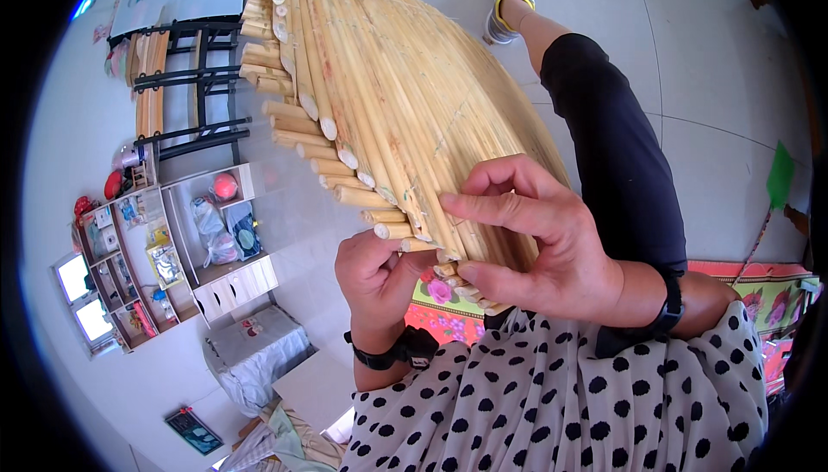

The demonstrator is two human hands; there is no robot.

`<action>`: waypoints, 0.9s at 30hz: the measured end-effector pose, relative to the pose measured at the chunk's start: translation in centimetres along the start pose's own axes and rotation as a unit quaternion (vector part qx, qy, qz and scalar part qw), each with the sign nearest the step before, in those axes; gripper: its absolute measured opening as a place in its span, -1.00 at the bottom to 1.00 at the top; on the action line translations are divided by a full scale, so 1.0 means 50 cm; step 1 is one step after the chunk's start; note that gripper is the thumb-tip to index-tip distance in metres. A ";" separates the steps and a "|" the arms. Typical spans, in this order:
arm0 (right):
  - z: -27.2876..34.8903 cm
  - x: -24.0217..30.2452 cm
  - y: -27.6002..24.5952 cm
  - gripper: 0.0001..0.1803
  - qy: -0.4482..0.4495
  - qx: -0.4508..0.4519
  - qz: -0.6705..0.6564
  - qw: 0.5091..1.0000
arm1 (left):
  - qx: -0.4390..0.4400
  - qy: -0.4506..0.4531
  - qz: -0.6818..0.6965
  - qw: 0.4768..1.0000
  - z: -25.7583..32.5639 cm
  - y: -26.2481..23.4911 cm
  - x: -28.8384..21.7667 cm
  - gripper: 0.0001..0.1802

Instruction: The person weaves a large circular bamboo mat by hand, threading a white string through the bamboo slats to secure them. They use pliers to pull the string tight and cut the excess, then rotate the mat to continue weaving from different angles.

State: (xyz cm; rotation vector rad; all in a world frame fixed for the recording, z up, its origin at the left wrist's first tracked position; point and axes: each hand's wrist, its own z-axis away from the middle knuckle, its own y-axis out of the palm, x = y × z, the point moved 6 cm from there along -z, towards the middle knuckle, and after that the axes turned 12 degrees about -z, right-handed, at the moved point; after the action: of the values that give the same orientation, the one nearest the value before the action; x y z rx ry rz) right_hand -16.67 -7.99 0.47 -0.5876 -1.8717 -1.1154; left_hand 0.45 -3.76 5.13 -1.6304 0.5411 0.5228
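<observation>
A long mat of pale yellow reed stalks (405,75), bound with thin string, slants up and away from my lap. Cut stalk ends jut out along its left edge, some bent back over the face. At the near corner, my left hand (373,275) is closed, its thumb and fingers pinching a protruding stalk end (417,245). My right hand (548,235) rests on the near part of the mat, thumb and index finger apart. Its index fingertip touches the stalks; its thumb lies by the short stalk ends at the corner. The mat's underside is hidden.
Beyond the mat is a tiled floor (690,6), with my outstretched leg (608,136) on the right. Shelves (129,256) with toys and bags, a dark metal frame (194,80) and a covered box (259,351) stand left. Floral cloth (733,287) lies beside me.
</observation>
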 end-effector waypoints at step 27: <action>0.004 -0.007 -0.001 -0.42 0.001 0.002 -0.039 0.999 | -0.001 -0.060 0.078 0.995 0.004 0.016 -0.006 -0.86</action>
State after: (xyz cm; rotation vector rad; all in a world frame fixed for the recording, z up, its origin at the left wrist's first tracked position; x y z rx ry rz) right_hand -16.60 -7.84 0.12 -0.5153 -1.9080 -1.1617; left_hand -0.29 -3.64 4.68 -1.5549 0.5812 0.7329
